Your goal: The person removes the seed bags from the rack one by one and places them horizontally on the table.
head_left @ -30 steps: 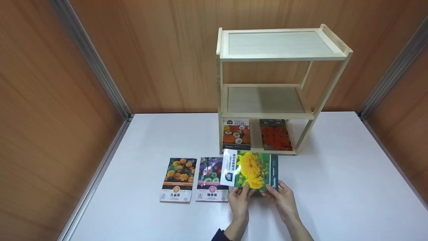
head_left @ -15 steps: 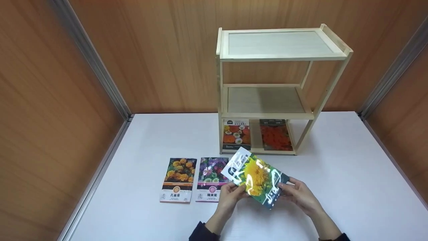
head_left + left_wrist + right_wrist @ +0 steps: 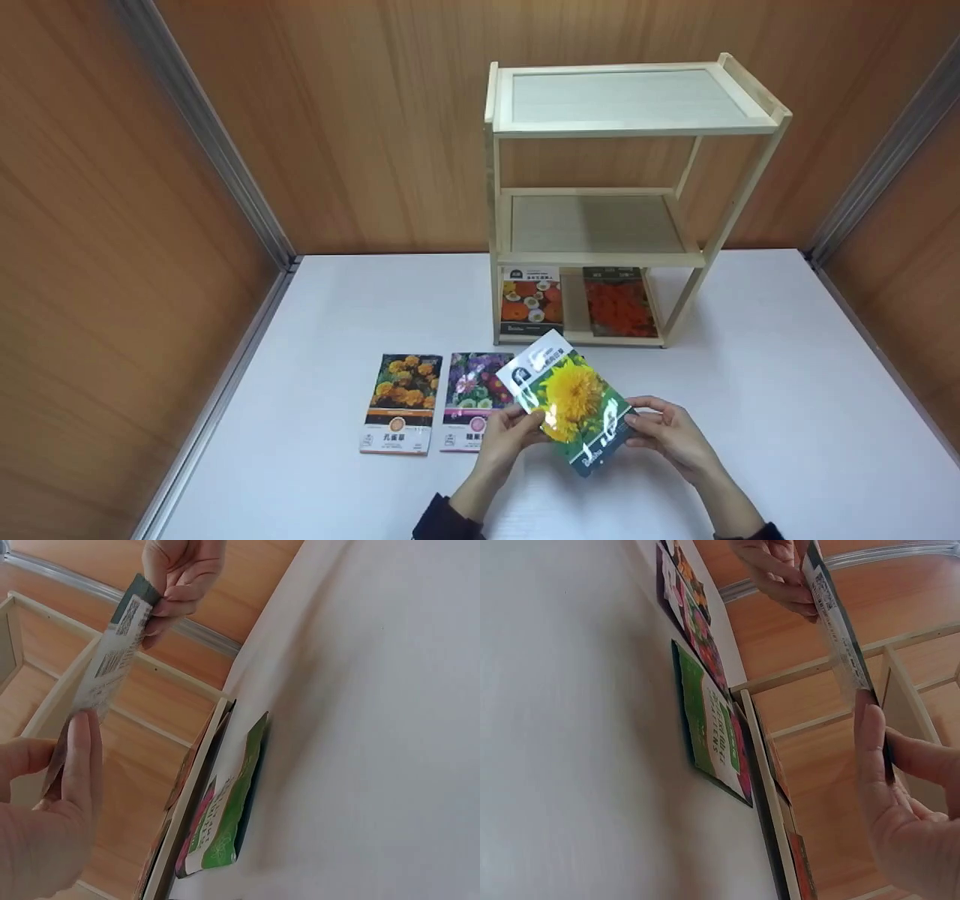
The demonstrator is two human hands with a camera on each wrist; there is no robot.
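Note:
A glossy sunflower seed packet (image 3: 574,401) hangs above the white table (image 3: 750,420), turned diagonally with its white top toward the shelf. My left hand (image 3: 521,427) pinches its lower left edge. My right hand (image 3: 646,429) pinches its right edge. In the left wrist view the packet (image 3: 112,664) shows edge-on between my left hand (image 3: 56,795) and my right hand (image 3: 176,581). From the right wrist it appears as a thin strip (image 3: 836,630) held by my right hand (image 3: 889,787).
A three-tier wooden shelf (image 3: 600,259) stands at the back; its bottom tier holds two orange-flower packets (image 3: 531,300) (image 3: 619,301). A marigold packet (image 3: 403,401) and a pink-flower packet (image 3: 471,397) lie side by side on the table. A green packet (image 3: 712,727) lies flat near the shelf foot.
The sunflower packet has turned from lying sideways to a diagonal. My hands have shifted from its near edge to opposite sides and drawn slightly toward me.

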